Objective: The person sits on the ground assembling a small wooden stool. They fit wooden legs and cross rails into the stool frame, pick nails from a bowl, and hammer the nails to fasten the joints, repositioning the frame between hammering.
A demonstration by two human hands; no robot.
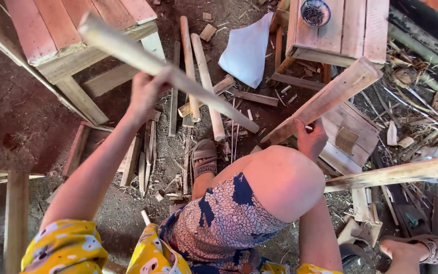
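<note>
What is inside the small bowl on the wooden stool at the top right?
The bowl on the stool holds small dark pieces, perhaps nails; they are too small to tell. The bottom of the bowl is covered by them.

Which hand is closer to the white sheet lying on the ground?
Left. The left hand, gripping the long pale stick, is nearer the white sheet. The right hand, holding the wooden plank, is lower, farther away.

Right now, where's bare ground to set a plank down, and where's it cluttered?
Bare dirt floor lies left of the pale wooden bench, beside the leaning red plank. Crowded: scattered wood offcuts around the sandalled foot, and splinters and scrap at right. Both hands are occupied: left grips a pale stick, right a reddish slat.
</note>
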